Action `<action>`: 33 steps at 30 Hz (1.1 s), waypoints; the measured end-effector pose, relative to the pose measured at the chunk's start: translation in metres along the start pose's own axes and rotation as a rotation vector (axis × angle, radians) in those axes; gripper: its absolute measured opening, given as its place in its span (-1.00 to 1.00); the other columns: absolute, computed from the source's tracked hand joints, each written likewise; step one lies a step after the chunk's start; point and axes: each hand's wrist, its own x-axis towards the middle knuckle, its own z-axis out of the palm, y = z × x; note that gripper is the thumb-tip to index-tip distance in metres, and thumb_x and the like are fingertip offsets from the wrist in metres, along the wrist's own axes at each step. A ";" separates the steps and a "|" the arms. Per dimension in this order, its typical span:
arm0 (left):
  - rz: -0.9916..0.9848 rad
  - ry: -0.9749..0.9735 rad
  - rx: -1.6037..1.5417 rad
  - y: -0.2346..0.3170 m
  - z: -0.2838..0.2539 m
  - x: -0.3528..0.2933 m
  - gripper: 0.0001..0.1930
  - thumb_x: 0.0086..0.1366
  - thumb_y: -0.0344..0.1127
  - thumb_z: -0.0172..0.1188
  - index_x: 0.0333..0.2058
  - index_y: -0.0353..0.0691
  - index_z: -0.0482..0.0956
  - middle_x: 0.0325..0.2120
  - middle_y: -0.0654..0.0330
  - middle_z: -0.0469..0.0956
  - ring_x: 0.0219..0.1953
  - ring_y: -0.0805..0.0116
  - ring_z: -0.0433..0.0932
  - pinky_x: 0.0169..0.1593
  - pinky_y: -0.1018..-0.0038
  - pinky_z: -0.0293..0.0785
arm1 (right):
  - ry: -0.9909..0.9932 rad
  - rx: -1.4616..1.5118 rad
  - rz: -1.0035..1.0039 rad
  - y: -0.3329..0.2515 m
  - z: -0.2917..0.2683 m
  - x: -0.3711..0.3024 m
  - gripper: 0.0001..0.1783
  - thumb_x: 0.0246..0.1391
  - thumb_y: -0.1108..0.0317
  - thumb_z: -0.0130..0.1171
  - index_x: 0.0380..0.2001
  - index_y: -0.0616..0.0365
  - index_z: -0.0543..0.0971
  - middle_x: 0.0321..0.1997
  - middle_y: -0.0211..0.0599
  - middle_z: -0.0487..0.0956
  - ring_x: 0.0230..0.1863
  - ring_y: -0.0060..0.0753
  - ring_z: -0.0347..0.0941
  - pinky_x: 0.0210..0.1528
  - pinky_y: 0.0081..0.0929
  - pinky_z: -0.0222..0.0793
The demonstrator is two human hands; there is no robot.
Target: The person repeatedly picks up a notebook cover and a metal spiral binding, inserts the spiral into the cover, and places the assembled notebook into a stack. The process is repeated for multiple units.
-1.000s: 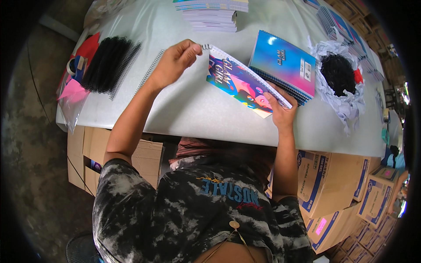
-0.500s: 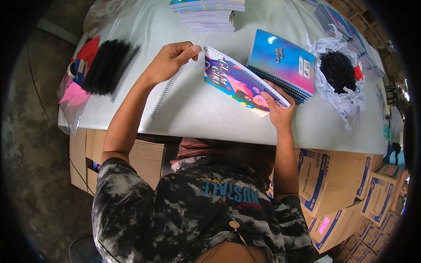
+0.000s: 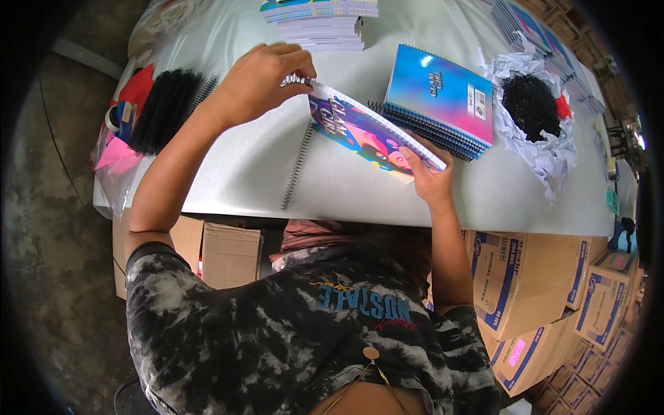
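My right hand (image 3: pixel 432 171) grips the right end of a colourful notebook (image 3: pixel 363 131), thumb on the patterned cover. The notebook is tilted over the table, its punched edge along the top. At its upper left corner my left hand (image 3: pixel 263 81) is closed, thumb and fingertips pinching a wire spiral coil by the holes. A long dark coil (image 3: pixel 297 166) hangs from that corner down toward the table's front edge. Just beyond my right hand lies a stack of blue-pink spiral notebooks (image 3: pixel 443 93); the notebook I hold overlaps its near left side.
Black coils (image 3: pixel 162 111) lie in a bundle at the left, beside a tape roll (image 3: pixel 124 117) and pink sheets (image 3: pixel 117 152). Crumpled paper (image 3: pixel 546 149) holds a black tangle (image 3: pixel 531 107) at right. A paper stack (image 3: pixel 321 31) stands at the back; cardboard boxes (image 3: pixel 519 277) sit below right.
My left hand has moved left and turned over the notebook's corner. The hanging coil has swung to the right. The notebook has shifted slightly left, its punched edge tipped more toward view.
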 end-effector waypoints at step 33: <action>0.198 0.857 0.372 -0.001 0.084 -0.025 0.09 0.01 0.49 -0.27 0.19 -0.47 -0.09 0.18 -0.32 -0.07 0.25 -0.33 -0.31 0.14 -0.21 -0.40 | 0.016 -0.204 -0.281 -0.006 0.012 -0.033 -0.60 -0.20 0.72 0.00 -0.19 0.35 0.52 -0.17 -0.04 0.55 -0.18 -0.21 0.54 -0.15 -0.48 0.44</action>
